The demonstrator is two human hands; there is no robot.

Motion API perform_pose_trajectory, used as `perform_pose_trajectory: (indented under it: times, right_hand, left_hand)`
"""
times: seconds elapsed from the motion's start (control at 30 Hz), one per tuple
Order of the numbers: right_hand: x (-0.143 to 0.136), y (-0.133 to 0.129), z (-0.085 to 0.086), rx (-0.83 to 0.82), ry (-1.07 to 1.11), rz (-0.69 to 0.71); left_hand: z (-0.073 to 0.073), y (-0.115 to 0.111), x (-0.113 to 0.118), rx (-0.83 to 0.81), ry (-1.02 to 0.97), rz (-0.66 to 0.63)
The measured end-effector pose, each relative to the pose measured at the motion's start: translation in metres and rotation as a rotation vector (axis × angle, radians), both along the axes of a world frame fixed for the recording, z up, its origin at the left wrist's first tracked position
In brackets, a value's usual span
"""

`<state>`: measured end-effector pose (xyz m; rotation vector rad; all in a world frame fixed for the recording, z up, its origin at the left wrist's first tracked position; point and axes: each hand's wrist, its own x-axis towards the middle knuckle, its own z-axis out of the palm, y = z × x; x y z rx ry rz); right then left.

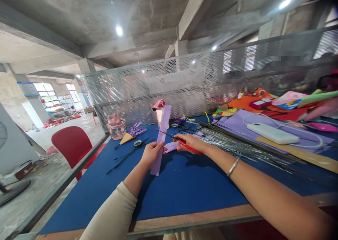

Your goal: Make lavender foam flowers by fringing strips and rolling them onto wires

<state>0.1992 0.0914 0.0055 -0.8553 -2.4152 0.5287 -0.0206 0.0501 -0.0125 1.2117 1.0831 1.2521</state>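
Observation:
My left hand pinches a long purple paper strip near its middle and holds it up over the blue table. Closed round the red handles of a pair of scissors is my right hand. The dark blades point left and meet the strip just above my left fingers; whether they cut into it I cannot tell. A shorter purple piece of paper shows behind and between the hands. Left of them lie a roll of tape and dark green wire stems.
A pink lidded jar and a paper cone with purple flowers stand at the back left. Wire bundles, purple sheets and a white power bank-like block cover the right. A perforated metal screen borders the back.

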Motion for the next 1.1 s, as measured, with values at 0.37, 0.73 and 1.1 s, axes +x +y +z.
perform_pose_trajectory:
  times: [0.37, 0.73, 1.1]
  right_hand:
    - [-0.0034, -0.0092, 0.0048, 0.017, -0.06, 0.041]
    - [-0.0036, -0.0096, 0.0027, 0.029, -0.003, 0.03]
    - [-0.0052, -0.0098, 0.0049, 0.028, 0.009, -0.011]
  left_hand:
    - [-0.0012, 0.0013, -0.0006, 0.031, -0.005, 0.059]
    - [0.0029, -0.0042, 0.0027, 0.043, 0.03, 0.011]
    - [-0.0003, -0.0018, 0.0006, 0.033, 0.035, -0.004]
